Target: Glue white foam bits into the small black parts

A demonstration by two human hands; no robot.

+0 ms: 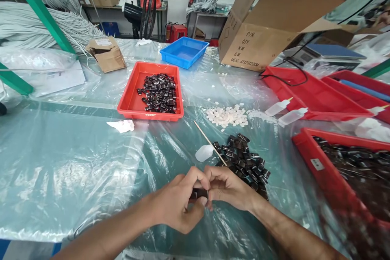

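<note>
Left hand (178, 205), right hand (228, 189): both pinched shut on one black clip (198, 193) at table's near edge. Red tray (131, 101) part-filled; loose clip pile (243, 162) remaining.

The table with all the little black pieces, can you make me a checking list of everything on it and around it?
Surface: table covered in clear plastic sheet, wrinkled.
Job's things: small black part pinched between both hands; loose pile of black parts just beyond; thin wooden stick beside it.
Clutter: red tray of black parts, empty blue tray, white pieces, two squeeze bottles, crumpled tissue, small torn box.
Hands: left hand and right hand both closed on the part.
Cables: black cable across the red tray at right; white cable bundles far left.
Surroundings: large open cardboard box, shelves, fan.
</note>
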